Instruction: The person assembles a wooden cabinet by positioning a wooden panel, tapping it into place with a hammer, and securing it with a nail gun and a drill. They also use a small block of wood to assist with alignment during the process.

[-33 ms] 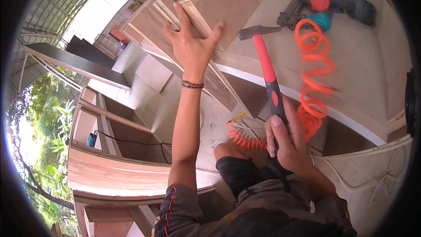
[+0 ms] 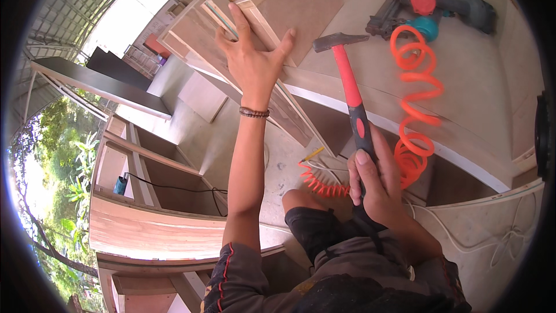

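My right hand point(image 2: 375, 177) is wrapped round the black and red handle of a hammer point(image 2: 347, 78), whose dark head points up and away from me. My left hand point(image 2: 252, 61) lies with fingers spread over the edge of a wooden drawer-like box point(image 2: 298, 8), beside the upright wooden panels of a cabinet. Beyond the hammer head, a nail gun point(image 2: 434, 3) in grey, teal and red rests on the cabinet's flat surface point(image 2: 370, 75). From it an orange coiled air hose point(image 2: 420, 90) runs down toward my right hand.
At left stands another wooden cabinet frame point(image 2: 145, 220) with open compartments and a black cable point(image 2: 168, 184). Behind it is a long dark panel point(image 2: 104, 84). White cords point(image 2: 452, 235) lie on the floor at right, and a loose board point(image 2: 202, 97) lies farther off.
The hammer and my right hand have shifted very slightly to the left. My left hand stays in place on the wooden box.
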Tool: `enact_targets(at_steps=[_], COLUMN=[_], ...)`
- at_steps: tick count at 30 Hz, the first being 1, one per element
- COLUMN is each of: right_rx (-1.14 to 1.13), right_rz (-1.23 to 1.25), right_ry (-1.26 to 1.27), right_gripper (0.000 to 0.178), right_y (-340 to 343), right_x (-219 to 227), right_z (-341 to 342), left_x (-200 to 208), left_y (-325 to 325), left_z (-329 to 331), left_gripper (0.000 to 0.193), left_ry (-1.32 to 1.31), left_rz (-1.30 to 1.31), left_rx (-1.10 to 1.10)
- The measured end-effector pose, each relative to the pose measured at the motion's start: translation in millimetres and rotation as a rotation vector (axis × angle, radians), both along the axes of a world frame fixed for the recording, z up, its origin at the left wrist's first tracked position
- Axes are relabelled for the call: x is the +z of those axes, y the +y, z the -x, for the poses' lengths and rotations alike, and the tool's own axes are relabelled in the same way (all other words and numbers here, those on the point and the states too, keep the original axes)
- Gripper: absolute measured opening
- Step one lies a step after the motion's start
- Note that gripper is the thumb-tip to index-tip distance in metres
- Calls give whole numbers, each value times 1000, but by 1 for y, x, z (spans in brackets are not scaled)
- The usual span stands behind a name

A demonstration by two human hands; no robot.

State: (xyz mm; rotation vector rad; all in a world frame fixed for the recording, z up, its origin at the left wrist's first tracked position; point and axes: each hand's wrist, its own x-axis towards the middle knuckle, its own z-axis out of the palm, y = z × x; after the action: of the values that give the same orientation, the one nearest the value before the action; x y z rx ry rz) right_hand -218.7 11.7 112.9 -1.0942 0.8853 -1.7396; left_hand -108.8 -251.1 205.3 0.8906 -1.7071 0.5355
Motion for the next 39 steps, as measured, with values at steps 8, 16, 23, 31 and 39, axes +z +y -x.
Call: enact_targets(at_steps=[8,16,23,31,39], right_rx=[-28,-50,-194,153,381], right_rz=[-38,-36,58,-433,-278], right_ry=[-44,46,285,785,205], right_gripper=[54,53,53,33,57], right_y=[-32,-46,-17,96,28], right_x=[-6,-18,-59,-119,-26], right_z=[-12,-22,1,38,14], left_x=[0,-2,-1,-1,0], left_y=[-2,-5,-5,-13,-12], left_z=[-1,0,-2,-9,-5], left_gripper=[119,120,125,126,126], left_ry=[15,35,62,8,-6], left_rz=[4,29,-117,-14,-105], left_rx=[-13,-24,-81,-156,-164])
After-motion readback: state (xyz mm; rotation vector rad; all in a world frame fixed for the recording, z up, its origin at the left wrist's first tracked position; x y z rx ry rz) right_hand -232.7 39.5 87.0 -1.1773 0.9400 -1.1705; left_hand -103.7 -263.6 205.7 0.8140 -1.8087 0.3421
